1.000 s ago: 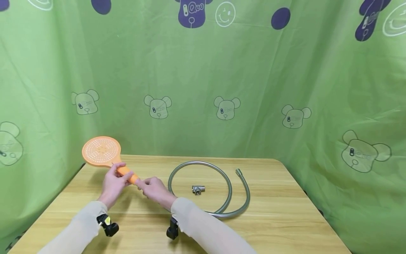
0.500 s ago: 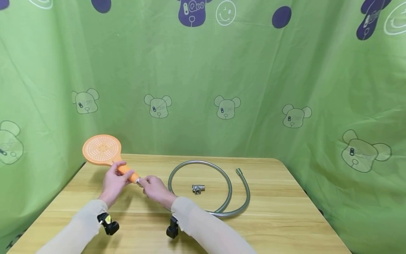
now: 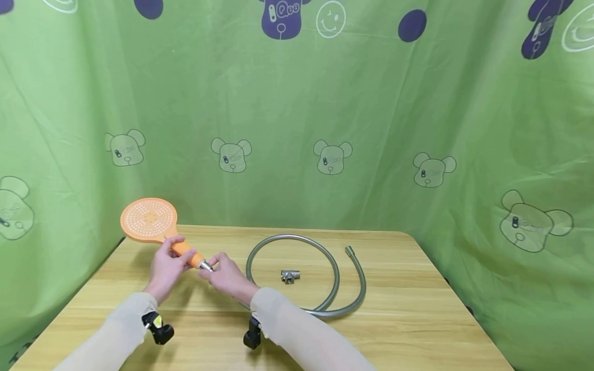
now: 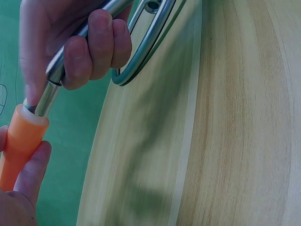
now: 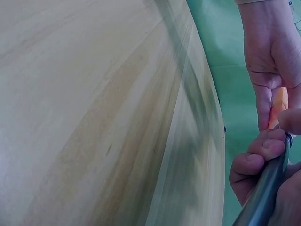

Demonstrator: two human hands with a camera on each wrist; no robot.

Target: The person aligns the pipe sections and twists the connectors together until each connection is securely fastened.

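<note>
My left hand (image 3: pixel 168 269) grips the handle of an orange shower head (image 3: pixel 148 220), held above the table's left side with its round perforated face visible. At the handle's lower end, my right hand (image 3: pixel 226 278) holds the end of a grey metal shower hose (image 4: pixel 56 66), its fingers curled round it. The hose's silver connector (image 4: pixel 47 99) meets the white-rimmed mouth of the orange handle (image 4: pixel 23 136), slightly tilted to it. Right fingertips touch near that mouth; how deep the connector sits cannot be told. In the right wrist view the hose (image 5: pixel 265 193) runs through the right hand.
The rest of the hose lies looped on the wooden table (image 3: pixel 408 319), its other end fitting (image 3: pixel 349 251) at the right. Inside the loop lies a small silver tee valve (image 3: pixel 290 276). A green printed curtain (image 3: pixel 287 196) surrounds the table's back and sides.
The right-hand fingers have shifted back from the handle's end and changed their hold, so the silver connector now shows between handle and hand. Shower head and left hand have barely moved.
</note>
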